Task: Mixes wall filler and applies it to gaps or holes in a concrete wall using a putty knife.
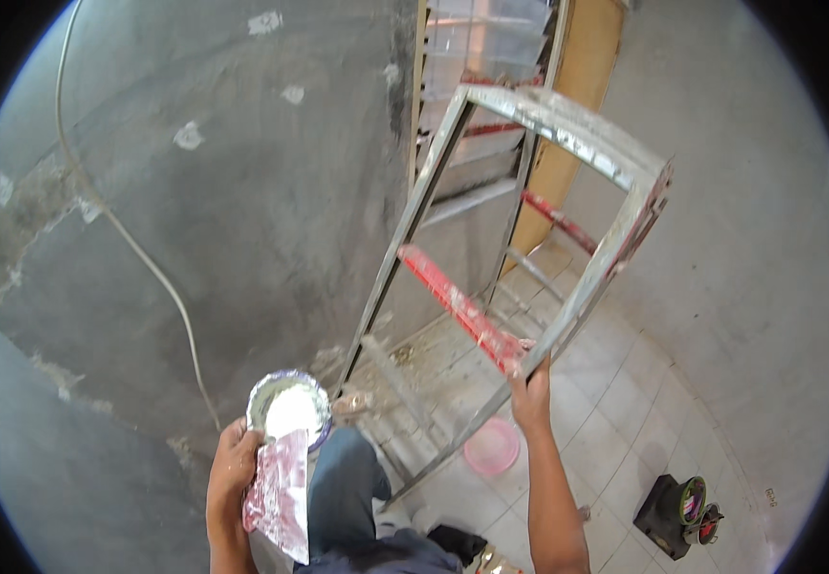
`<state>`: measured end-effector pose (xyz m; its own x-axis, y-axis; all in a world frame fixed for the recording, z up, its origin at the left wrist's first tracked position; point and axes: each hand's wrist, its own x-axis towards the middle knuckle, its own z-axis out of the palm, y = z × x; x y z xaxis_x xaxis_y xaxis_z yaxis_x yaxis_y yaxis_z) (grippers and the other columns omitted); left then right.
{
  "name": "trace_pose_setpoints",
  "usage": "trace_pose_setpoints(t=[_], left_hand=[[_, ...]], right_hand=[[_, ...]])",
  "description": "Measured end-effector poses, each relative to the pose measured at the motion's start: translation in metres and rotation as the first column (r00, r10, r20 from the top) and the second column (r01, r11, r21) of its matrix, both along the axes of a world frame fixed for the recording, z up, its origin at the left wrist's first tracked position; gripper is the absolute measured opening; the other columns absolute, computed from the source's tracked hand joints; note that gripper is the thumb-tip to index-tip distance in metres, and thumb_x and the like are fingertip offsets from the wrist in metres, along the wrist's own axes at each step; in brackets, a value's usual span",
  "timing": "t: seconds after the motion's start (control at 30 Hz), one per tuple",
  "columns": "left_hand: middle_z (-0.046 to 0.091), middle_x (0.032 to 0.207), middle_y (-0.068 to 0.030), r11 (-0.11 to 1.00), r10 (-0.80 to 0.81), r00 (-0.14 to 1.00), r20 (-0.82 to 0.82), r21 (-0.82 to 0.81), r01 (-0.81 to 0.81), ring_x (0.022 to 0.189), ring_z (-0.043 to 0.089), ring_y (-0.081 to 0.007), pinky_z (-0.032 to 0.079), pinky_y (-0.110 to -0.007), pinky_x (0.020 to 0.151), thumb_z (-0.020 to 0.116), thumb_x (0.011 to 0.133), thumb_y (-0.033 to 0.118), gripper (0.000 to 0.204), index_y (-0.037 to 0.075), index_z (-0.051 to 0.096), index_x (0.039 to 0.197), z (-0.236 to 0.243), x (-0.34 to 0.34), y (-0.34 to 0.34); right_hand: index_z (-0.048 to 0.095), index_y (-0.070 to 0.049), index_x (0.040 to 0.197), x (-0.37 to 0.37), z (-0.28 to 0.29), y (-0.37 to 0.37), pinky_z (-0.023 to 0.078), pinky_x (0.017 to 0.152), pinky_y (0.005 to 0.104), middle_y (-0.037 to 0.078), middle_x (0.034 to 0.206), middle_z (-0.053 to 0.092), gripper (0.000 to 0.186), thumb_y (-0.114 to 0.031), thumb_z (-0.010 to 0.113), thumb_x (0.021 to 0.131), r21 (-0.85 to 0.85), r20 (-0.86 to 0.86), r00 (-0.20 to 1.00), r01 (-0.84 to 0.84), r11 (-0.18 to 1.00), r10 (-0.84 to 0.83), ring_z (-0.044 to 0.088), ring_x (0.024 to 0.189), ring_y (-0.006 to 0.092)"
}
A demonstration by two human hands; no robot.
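Grey metal, red-stepped and paint-spattered, a ladder (pixel 451 298) stands ahead and to your right, its long axis rising away rightward; your right hand (pixel 532 400), the nearer, grasps its side rail. Your left hand (pixel 233 461), apart at lower left, grips a pink-smeared plate (pixel 281 499) against a tub (pixel 285 375) of white paste (pixel 296 413). Pale floor tiles (pixel 615 387) meet patched grey walls (pixel 252 239).

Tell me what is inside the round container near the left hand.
The container holds white material, which hides the bottom; a flat, stained plate covers part of the near rim.
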<state>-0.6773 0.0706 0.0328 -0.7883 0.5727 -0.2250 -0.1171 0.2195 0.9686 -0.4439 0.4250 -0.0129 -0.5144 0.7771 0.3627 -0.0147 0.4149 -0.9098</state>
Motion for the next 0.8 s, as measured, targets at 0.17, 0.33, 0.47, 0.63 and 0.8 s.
trace_pose_setpoints(t=[0.17, 0.33, 0.47, 0.63, 0.8], left_hand=[[0.065, 0.088, -0.0026, 1.0, -0.006, 0.997, 0.075, -0.026, 0.008, 0.074, 0.057, -0.0084, 0.045, -0.024, 0.073, 0.045, 0.084, 0.005, 0.025, -0.006, 0.061, 0.1, 0.01, -0.029, 0.033], [0.066, 0.089, -0.0038, 0.997, -0.078, 0.993, 0.091, -0.018, 0.08, 0.075, 0.058, -0.0089, 0.046, -0.024, 0.073, 0.046, 0.086, 0.005, 0.025, -0.006, 0.061, 0.102, 0.021, -0.082, 0.067], [0.065, 0.09, -0.0035, 0.998, -0.065, 0.991, 0.118, 0.001, 0.066, 0.075, 0.056, -0.0087, 0.045, -0.024, 0.073, 0.046, 0.088, 0.004, 0.023, -0.006, 0.06, 0.103, 0.06, -0.112, 0.101], [0.065, 0.09, -0.004, 0.994, -0.086, 0.989, 0.124, -0.051, 0.093, 0.077, 0.056, -0.0088, 0.044, -0.024, 0.074, 0.046, 0.087, 0.004, 0.023, -0.006, 0.06, 0.103, 0.116, -0.149, 0.142], [0.065, 0.09, -0.0037, 0.988, -0.13, 0.985, 0.11, -0.065, 0.137, 0.077, 0.056, -0.0093, 0.044, -0.024, 0.073, 0.046, 0.085, 0.003, 0.024, -0.007, 0.059, 0.103, 0.189, -0.165, 0.181]], right_hand=[[0.008, 0.001, 0.151, 0.025, 0.087, 0.047, 0.021, 0.115, 0.0476, 0.02, 0.157, 0.012, 0.091, -0.06, 0.042, 0.093, 0.463, -0.331, 0.877, 0.472, 0.751, -0.347, 0.019, 0.144, 0.0348], [0.04, 0.006, 0.134, 0.041, 0.2, 0.123, 0.026, 0.112, 0.0485, 0.023, 0.136, 0.043, 0.062, -0.046, 0.033, 0.101, 0.734, -0.28, 0.884, 0.449, 0.51, -0.375, 0.039, 0.13, 0.0344], [0.061, 0.006, 0.103, 0.021, 0.23, 0.162, 0.034, 0.106, 0.0475, 0.02, 0.097, 0.063, 0.059, -0.044, 0.031, 0.102, 0.69, -0.159, 0.952, 0.297, 0.66, -0.263, 0.057, 0.101, 0.0305], [0.055, -0.001, 0.069, -0.006, 0.231, 0.137, 0.036, 0.095, 0.0479, 0.012, 0.072, 0.056, 0.062, -0.045, 0.026, 0.102, 0.434, -0.421, 0.834, 0.53, 0.729, -0.356, 0.05, 0.078, 0.0269], [0.055, -0.002, 0.068, -0.01, 0.232, 0.128, 0.033, 0.094, 0.0486, 0.013, 0.068, 0.054, 0.062, -0.043, 0.024, 0.103, 0.412, -0.43, 0.852, 0.48, 0.775, -0.299, 0.048, 0.078, 0.0276]])
